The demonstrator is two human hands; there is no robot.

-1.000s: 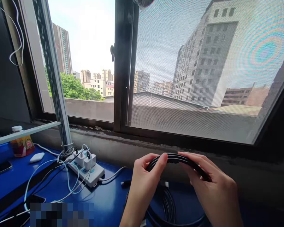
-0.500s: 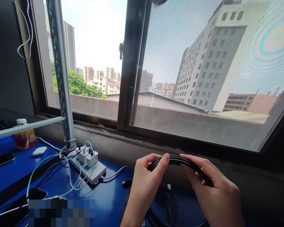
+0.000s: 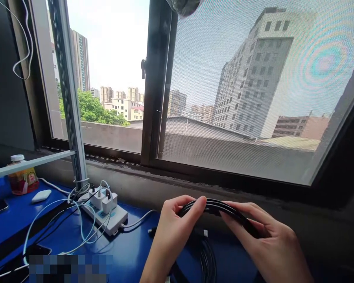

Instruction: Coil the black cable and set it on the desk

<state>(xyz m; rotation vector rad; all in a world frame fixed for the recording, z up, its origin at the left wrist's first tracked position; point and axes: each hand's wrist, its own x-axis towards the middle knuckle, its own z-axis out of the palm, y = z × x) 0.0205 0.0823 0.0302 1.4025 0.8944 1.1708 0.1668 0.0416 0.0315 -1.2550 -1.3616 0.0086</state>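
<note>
L hand (image 3: 174, 224) & R hand (image 3: 273, 239) gripping blk cable bundle (image 3: 216, 204); sides partly hidden by hands.

You held the cable (image 3: 218, 206) raised before you, glossy and black, its several strands bunched closely side by side. The part you could see curved in an upward arch and ran lower on your right than on your left; the rest was hidden.

- Cable coil (image 3: 216, 204): smooth plastic-looking sheath, glossy.
- Tabletop (image 3: 132, 243): smooth, glossy.
- Power strip (image 3: 119, 221): smooth plastic.
- Upright post (image 3: 73, 118): perforated metal.
- Window screen (image 3: 200, 59): fine mesh.
- Sill edge (image 3: 138, 168): rough, matt.
</note>
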